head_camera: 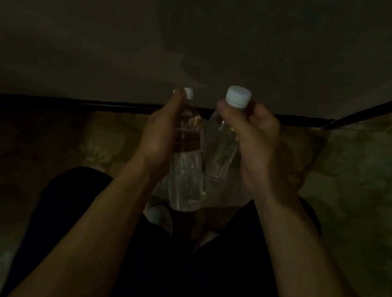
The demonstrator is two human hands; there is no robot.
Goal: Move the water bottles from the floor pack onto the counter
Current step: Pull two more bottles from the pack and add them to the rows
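Item 1. Left hand [161, 131], just left of frame centre: fingers curled round the upper body of a clear water bottle, thumb lying up along the neck toward the cap. Forearm enters from 7 o'clock.

Item 2. Left bottle [186, 172]: clear plastic, white cap [189, 93] at its top, a dark band of label round the shoulder. Held roughly upright, base toward the person, lifted off the floor. Lower body shows below the hand.

Item 3. Right hand [254, 136], just right of centre: fingers and thumb wrapped round the neck and shoulder of a second bottle, directly under its cap. Forearm enters from 5 o'clock.

Item 4. Right bottle [222, 147]: clear plastic, white cap [238, 96], no label discernible in the dim light. Held upright, lifted, just beside the left bottle; whether the two touch cannot be told.

Item 5. Floor pack [158, 214], at 6 o'clock of the held bottles, between the person's dark-clad legs: pale rounded bottle tops and crinkled clear wrap, faintly visible. Count of bottles in it cannot be told.

Item 6. Floor [363, 171]: mottled greenish patterned surface, spreading to 3 and 9 o'clock.

Item 7. Wall [205, 36], at 12 o'clock: plain, dim, meeting the floor at a dark baseboard [120, 107].
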